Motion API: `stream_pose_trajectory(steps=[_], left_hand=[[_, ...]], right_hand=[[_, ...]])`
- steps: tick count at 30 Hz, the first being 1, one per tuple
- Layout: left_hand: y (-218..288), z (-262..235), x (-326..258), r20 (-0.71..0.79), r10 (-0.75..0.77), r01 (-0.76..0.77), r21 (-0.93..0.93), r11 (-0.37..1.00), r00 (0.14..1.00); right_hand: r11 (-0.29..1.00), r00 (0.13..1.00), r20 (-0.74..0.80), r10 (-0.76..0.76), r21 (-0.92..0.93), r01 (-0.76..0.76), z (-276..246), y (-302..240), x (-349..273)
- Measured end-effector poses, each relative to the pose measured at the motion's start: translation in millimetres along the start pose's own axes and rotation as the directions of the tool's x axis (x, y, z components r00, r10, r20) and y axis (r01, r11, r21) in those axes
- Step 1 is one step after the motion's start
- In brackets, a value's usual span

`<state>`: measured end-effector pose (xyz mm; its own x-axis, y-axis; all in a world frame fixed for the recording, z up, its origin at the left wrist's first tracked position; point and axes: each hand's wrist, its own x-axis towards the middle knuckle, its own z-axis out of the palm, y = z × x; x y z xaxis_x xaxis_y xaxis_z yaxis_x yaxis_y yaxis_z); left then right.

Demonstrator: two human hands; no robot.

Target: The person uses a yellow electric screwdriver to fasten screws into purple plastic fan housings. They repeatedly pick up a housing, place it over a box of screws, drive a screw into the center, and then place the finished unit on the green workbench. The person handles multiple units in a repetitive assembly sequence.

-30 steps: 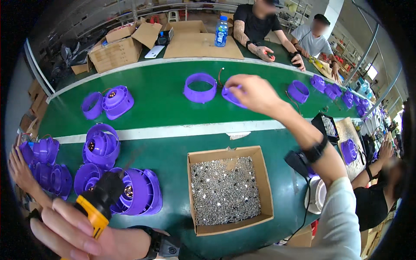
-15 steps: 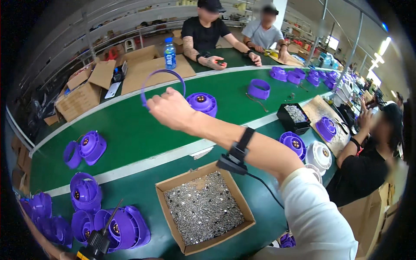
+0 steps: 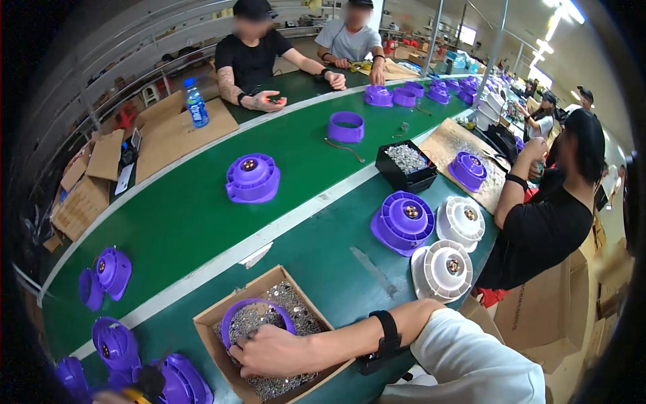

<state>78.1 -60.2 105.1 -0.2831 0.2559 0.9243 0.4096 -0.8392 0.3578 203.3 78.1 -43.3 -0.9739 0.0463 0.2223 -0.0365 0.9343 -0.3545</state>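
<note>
My right hand (image 3: 274, 350) rests in an open cardboard box (image 3: 210, 318) full of small silver screws (image 3: 296, 316). Its fingers are closed on a purple plastic ring (image 3: 254, 311) that lies on the screws. A black wrist strap (image 3: 389, 333) sits on that forearm. Only a sliver of my left hand (image 3: 108, 398) shows at the bottom edge. It grips a black and yellow electric screwdriver (image 3: 145, 387) above a purple fan housing (image 3: 178, 380).
More purple housings (image 3: 111, 273) lie at the left. On the green belt (image 3: 195, 222) are a purple housing (image 3: 252, 178) and a purple ring (image 3: 345, 126). A black screw tray (image 3: 406, 165), a purple housing (image 3: 402, 222) and white housings (image 3: 443, 269) stand near a seated co-worker (image 3: 538, 229).
My right hand lifted the purple ring off the far belt and brought it down into the screw box. The view has swung to the right, and my left hand has dropped almost out of view.
</note>
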Motion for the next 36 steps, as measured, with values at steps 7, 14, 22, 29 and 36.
stream_pose_trajectory(steps=[7,14,22,29,36], left_hand=[[-27,20,-6,0.163,-0.170,0.183,-0.067,0.981,0.972],[-32,35,-13,0.218,-0.264,0.292,-0.106,0.951,0.940],[-36,59,-17,0.228,-0.408,0.429,-0.052,0.902,0.884],[-36,54,-31,0.074,-0.672,0.675,-0.047,0.736,0.737],[-51,44,-53,0.033,-0.601,0.601,-0.049,0.797,0.799]], right_hand=[[0.989,0.919,0.390,-0.057,-0.103,0.105,-32,24,-23],[0.972,0.954,0.287,-0.085,-0.185,0.142,-19,17,-28],[0.963,0.965,0.194,-0.174,-0.169,0.208,8,27,-25],[0.974,0.961,0.233,-0.148,-0.136,0.182,-24,12,-29],[0.984,0.941,0.320,-0.112,-0.097,0.151,-12,27,-25]])
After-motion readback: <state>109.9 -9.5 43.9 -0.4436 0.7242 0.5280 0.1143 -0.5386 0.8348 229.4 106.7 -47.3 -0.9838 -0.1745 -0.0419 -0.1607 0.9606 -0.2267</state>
